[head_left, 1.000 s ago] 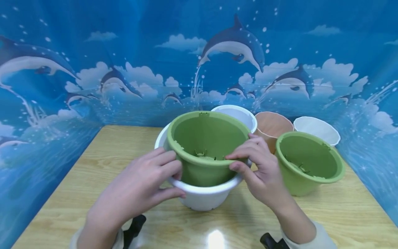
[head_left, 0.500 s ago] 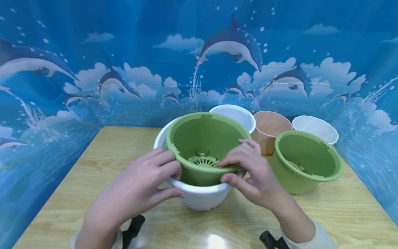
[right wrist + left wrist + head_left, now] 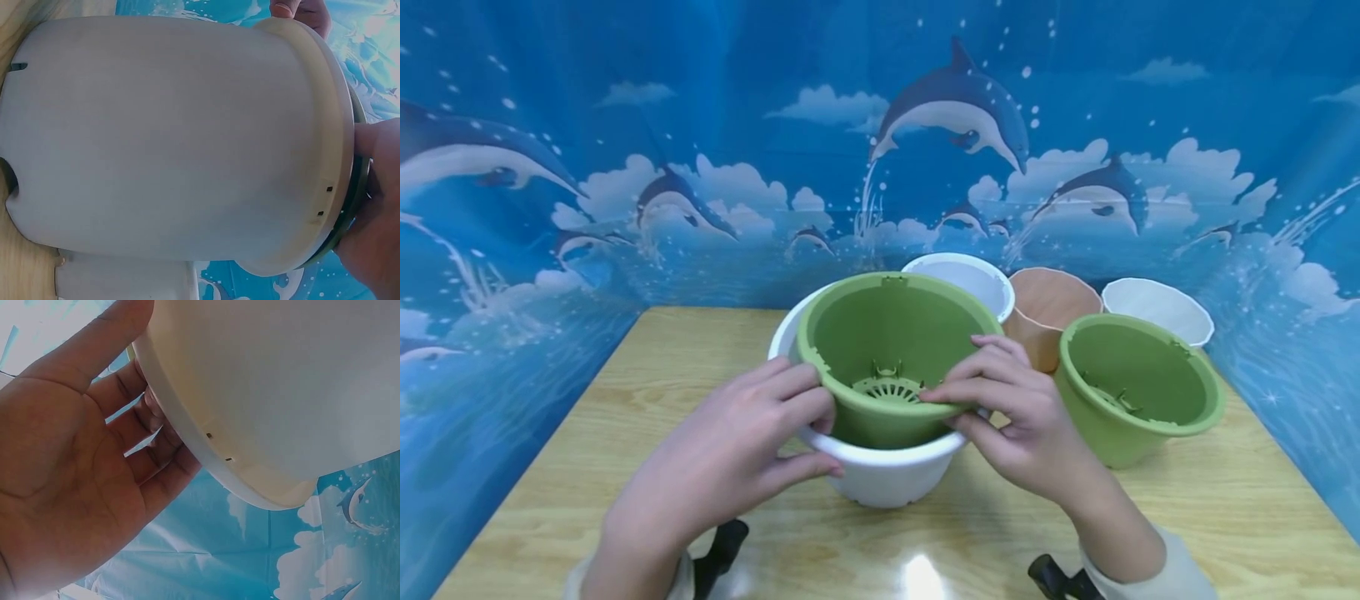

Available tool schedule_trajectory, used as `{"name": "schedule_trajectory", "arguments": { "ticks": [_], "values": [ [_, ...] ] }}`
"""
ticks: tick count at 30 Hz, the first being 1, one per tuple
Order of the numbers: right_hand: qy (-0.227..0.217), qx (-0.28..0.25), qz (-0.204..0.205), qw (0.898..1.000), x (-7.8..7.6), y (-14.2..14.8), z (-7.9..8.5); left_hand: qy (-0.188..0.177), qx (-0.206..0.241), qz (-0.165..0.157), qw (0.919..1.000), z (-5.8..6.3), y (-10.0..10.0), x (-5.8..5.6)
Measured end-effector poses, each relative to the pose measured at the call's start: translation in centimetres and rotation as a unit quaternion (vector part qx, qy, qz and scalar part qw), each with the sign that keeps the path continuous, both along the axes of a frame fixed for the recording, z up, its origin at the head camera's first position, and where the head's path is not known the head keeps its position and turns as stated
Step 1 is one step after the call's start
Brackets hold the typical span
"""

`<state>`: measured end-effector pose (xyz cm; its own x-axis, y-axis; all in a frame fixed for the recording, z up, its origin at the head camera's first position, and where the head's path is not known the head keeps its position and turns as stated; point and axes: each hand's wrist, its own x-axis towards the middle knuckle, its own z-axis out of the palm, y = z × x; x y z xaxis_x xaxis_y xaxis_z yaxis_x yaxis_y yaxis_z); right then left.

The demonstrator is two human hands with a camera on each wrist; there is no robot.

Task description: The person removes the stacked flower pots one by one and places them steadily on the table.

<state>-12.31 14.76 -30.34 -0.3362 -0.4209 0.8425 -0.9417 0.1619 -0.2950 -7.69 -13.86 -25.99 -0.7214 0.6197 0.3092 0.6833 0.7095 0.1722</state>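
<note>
A white plastic flowerpot (image 3: 891, 483) stands on the table, and a green flowerpot (image 3: 902, 325) sits inside it with its rim above the white one. Slots in the green pot's base show in the head view. My left hand (image 3: 730, 450) grips the rims at the left front, thumb low against the white rim and fingers bent over the green one. At the right front, my right hand (image 3: 1030, 417) pinches the green rim, fingertips inside and thumb below. The right wrist view shows the white pot's side (image 3: 175, 137) and a sliver of green rim (image 3: 359, 178) beyond its edge.
A second green flowerpot (image 3: 1138, 375) stands to the right. Behind are another white pot (image 3: 962, 275), a terracotta-coloured pot (image 3: 1052, 300) and a white faceted one (image 3: 1157, 312). A blue dolphin curtain (image 3: 700, 100) hangs behind the wooden table (image 3: 700, 342).
The green pot's front right rim has come down, and its slotted base now shows. My right hand has shifted left and slightly lower, its thumb now below the rim. My left hand stays in place.
</note>
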Motion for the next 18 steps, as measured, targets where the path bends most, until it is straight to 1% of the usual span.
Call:
{"name": "schedule_trajectory", "arguments": {
  "ticks": [3, 9, 15, 18],
  "values": [
    [0.020, -0.006, -0.010, 1.000, -0.05, -0.10, 0.03, 0.003, 0.003, -0.004, 1.0000, -0.06, 0.00, 0.03],
    [0.055, -0.044, -0.034, 0.997, -0.30, -0.31, -0.09, 0.007, 0.004, -0.007, 0.9999, -0.12, 0.01, -0.01],
    [0.064, -0.072, -0.040, 0.995, -0.50, -0.52, -0.14, -0.009, -0.003, -0.005, 0.9999, 0.01, -0.01, -0.03],
    [0.062, -0.089, -0.044, 0.993, -0.56, -0.58, -0.09, -0.009, -0.002, -0.007, 0.9999, 0.06, -0.08, -0.09]
  ]
}}
